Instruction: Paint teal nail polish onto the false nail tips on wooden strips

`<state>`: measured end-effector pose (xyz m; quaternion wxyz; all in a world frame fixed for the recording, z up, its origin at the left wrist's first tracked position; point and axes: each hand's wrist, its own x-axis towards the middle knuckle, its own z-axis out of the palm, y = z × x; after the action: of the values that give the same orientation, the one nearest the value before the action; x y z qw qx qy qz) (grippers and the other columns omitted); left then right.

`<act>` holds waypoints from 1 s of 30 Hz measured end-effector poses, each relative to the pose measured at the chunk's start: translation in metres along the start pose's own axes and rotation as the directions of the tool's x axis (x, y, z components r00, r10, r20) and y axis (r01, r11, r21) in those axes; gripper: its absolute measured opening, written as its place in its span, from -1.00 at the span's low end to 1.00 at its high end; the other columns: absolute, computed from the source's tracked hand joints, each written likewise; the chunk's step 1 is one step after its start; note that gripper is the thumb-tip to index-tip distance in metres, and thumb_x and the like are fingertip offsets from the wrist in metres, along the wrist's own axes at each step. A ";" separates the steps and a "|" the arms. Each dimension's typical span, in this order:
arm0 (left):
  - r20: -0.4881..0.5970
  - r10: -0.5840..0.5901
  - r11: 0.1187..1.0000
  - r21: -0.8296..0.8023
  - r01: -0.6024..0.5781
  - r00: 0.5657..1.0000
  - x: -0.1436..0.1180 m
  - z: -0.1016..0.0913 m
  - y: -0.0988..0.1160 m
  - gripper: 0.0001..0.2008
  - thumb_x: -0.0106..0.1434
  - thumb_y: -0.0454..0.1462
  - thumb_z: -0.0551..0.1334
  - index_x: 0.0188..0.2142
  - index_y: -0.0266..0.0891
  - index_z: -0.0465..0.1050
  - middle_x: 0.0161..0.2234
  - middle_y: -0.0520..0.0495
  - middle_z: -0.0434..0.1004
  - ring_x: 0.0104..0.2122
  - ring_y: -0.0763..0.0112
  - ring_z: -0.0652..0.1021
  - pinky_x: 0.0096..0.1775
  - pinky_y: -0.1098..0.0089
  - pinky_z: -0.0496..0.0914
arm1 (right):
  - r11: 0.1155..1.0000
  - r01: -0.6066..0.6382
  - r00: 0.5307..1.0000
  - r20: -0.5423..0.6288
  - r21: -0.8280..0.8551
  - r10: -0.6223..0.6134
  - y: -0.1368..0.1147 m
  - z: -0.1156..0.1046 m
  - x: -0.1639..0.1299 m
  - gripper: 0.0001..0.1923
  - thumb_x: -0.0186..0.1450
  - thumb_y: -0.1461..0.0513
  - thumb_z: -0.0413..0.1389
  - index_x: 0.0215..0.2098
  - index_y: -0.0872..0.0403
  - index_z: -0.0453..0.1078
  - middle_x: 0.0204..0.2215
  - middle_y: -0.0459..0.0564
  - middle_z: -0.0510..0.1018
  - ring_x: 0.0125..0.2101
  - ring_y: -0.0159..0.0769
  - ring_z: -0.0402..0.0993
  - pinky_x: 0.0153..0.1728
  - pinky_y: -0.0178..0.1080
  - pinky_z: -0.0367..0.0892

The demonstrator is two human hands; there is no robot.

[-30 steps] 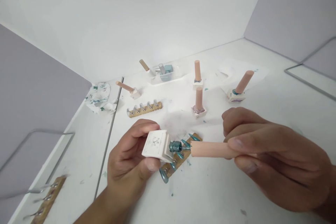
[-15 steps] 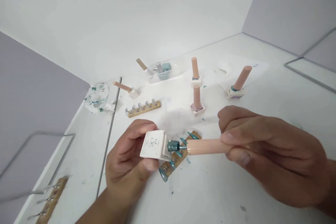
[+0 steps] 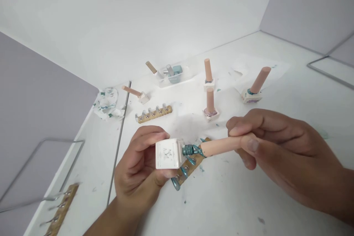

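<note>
My left hand (image 3: 138,169) grips a small white square nail polish bottle (image 3: 168,153), turned on its side, its teal-stained threaded neck pointing right. My right hand (image 3: 279,147) pinches the long peach cap (image 3: 221,145) by its far end; the cap's open end meets the bottle neck. Just below them on the white table lies a wooden strip of teal-painted nail tips (image 3: 188,167), partly hidden by the bottle.
Three more peach-capped bottles (image 3: 210,107) stand behind, one lies tipped (image 3: 136,94). A strip of unpainted tips (image 3: 153,113), a clear tray of bottles (image 3: 171,73), a stained tissue (image 3: 106,103) and another strip (image 3: 59,210) at the lower left also sit on the table (image 3: 221,199).
The cap has moved left onto the bottle neck, closing the gap where the brush showed. The bottle has turned squarer to me.
</note>
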<state>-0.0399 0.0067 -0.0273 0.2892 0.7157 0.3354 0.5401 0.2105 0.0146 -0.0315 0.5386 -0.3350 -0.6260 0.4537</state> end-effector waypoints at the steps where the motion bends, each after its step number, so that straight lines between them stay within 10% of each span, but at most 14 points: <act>1: -0.003 0.010 1.000 0.005 -0.010 1.000 0.000 0.000 -0.001 -0.59 0.23 -0.25 0.39 0.08 -0.17 0.48 -0.17 -0.12 0.43 -0.18 0.32 0.43 -0.28 0.39 0.41 | 1.000 -0.006 1.000 0.001 -0.011 0.006 0.000 0.000 0.001 -0.86 0.40 0.13 0.11 -0.29 -0.05 0.46 -0.71 -0.19 0.43 -0.68 -0.45 0.34 -0.69 -0.42 0.34; 30: 0.103 0.248 0.938 0.225 -0.265 0.963 0.008 -0.007 0.002 -0.55 0.21 -0.37 0.37 0.10 -0.24 0.44 -0.13 -0.15 0.44 -0.15 0.36 0.51 -0.21 0.41 0.52 | 0.898 -0.423 0.905 0.097 0.122 0.414 -0.004 -0.004 0.000 -0.68 0.29 -0.10 0.16 -0.36 -0.05 0.47 -0.71 -0.14 0.47 -0.54 -0.31 0.32 -0.49 -0.26 0.22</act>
<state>-0.0444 0.0121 -0.0193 0.1409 0.8019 0.2906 0.5027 0.2143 0.0141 -0.0278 0.4290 -0.4073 -0.5238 0.6130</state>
